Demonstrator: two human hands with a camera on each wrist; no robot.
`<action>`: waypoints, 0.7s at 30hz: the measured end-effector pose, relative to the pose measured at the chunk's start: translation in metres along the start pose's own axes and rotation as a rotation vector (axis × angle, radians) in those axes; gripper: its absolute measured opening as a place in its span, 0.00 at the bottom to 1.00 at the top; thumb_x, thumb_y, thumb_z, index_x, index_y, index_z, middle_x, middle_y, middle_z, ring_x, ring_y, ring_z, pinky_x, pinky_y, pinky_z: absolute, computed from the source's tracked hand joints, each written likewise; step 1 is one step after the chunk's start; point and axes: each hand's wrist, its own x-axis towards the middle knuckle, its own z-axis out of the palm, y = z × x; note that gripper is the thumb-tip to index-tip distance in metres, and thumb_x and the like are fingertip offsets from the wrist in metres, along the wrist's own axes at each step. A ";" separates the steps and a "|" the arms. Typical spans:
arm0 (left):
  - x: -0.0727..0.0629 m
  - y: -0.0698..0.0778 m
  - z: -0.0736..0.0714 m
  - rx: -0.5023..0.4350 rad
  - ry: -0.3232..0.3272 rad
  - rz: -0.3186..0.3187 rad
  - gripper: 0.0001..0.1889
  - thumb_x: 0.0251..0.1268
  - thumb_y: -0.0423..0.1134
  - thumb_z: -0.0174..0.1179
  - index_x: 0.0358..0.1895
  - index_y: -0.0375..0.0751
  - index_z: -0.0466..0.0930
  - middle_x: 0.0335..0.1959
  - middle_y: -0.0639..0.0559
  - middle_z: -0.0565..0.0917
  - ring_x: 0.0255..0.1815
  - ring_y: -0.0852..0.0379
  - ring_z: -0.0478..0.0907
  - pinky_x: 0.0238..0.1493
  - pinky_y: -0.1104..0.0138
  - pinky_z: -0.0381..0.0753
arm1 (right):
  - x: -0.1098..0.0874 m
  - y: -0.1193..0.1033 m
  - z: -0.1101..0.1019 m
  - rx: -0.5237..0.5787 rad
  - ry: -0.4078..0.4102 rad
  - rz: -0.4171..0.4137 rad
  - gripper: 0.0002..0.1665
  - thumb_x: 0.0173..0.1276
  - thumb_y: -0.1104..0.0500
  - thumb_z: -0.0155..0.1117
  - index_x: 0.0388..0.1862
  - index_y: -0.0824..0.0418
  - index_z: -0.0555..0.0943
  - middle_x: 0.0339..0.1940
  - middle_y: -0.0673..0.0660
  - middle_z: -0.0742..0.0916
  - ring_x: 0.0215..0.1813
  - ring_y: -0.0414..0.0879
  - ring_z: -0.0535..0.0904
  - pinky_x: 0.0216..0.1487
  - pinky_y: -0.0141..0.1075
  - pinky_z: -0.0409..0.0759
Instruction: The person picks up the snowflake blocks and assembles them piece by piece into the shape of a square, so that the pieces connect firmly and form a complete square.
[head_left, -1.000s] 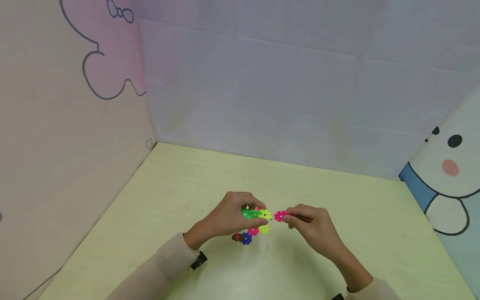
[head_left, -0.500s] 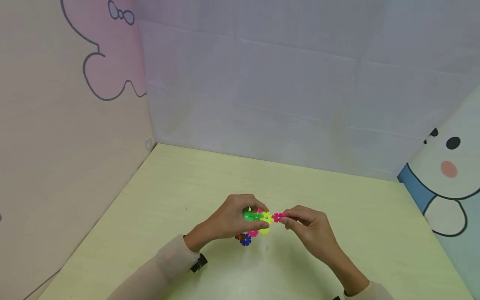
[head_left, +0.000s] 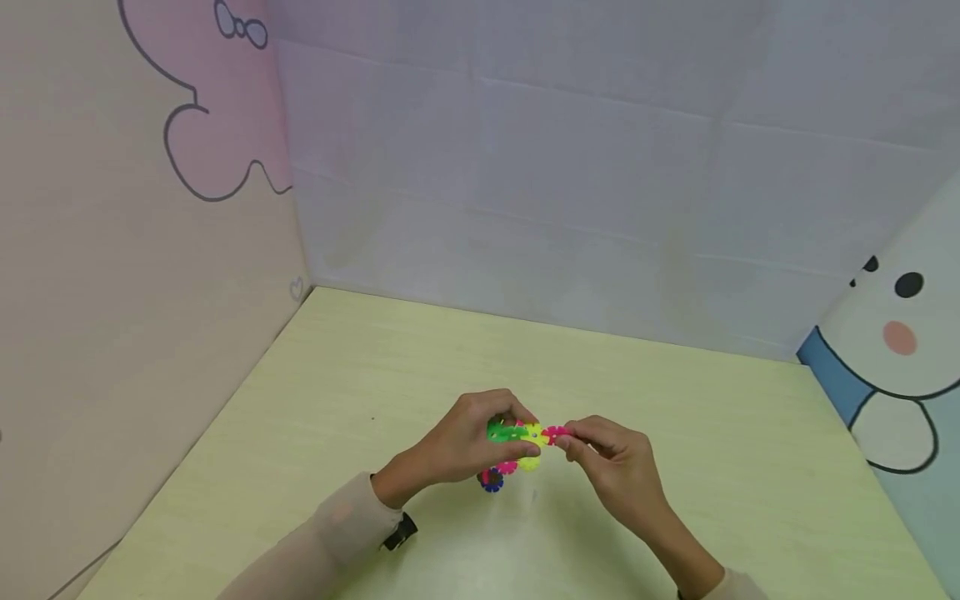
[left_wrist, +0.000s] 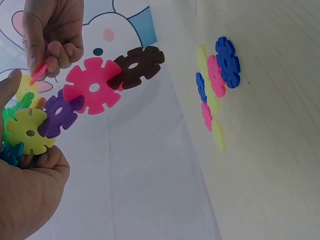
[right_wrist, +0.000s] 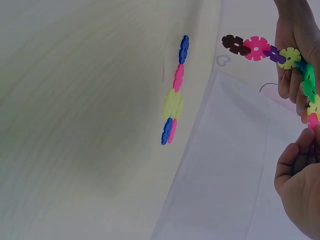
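Observation:
My left hand [head_left: 468,433] holds a chain of slotted, flower-shaped plastic discs above the table. The chain includes a green disc [head_left: 501,432], a yellow disc [left_wrist: 30,120], a purple disc [left_wrist: 60,111], a pink disc [left_wrist: 85,80] and a brown disc [left_wrist: 145,62] at its hanging end. Part of the chain is hidden behind my left fingers. To the right, my right hand [head_left: 626,471] pinches another pink disc [head_left: 553,434] between thumb and fingers. That disc's edge meets the yellow disc [head_left: 533,432] at the chain's near end; how deep the slots sit cannot be told.
Several loose discs lie grouped on the pale table [head_left: 675,400] below my hands, among them a blue disc [left_wrist: 228,62], a pink disc [left_wrist: 216,75] and a yellow disc [left_wrist: 218,135]. Cloth walls [head_left: 585,167] with cartoon drawings stand behind and at both sides.
My right hand has moved left, bringing its pink disc from a small gap into contact with the chain's yellow disc. The chain's brown end has shifted slightly right. My left hand keeps its hold.

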 end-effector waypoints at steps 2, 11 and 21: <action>0.001 0.001 0.000 -0.010 0.004 0.001 0.15 0.60 0.41 0.76 0.46 0.42 0.84 0.40 0.53 0.87 0.32 0.68 0.74 0.35 0.74 0.79 | 0.001 -0.001 0.000 0.007 0.002 -0.010 0.09 0.68 0.70 0.69 0.39 0.59 0.90 0.27 0.52 0.86 0.28 0.39 0.75 0.24 0.32 0.72; -0.006 -0.003 0.004 -0.009 -0.033 -0.105 0.15 0.72 0.49 0.65 0.56 0.50 0.79 0.42 0.60 0.83 0.34 0.66 0.75 0.39 0.70 0.78 | 0.007 -0.014 -0.008 -0.016 -0.070 0.085 0.06 0.69 0.66 0.70 0.40 0.57 0.89 0.32 0.49 0.88 0.31 0.40 0.81 0.34 0.32 0.82; 0.003 -0.001 -0.004 0.081 0.079 0.105 0.06 0.72 0.44 0.66 0.48 0.53 0.85 0.44 0.62 0.87 0.41 0.64 0.77 0.48 0.65 0.73 | 0.021 -0.028 -0.011 -0.032 -0.188 0.181 0.02 0.69 0.58 0.72 0.39 0.52 0.90 0.35 0.49 0.91 0.36 0.42 0.86 0.39 0.34 0.85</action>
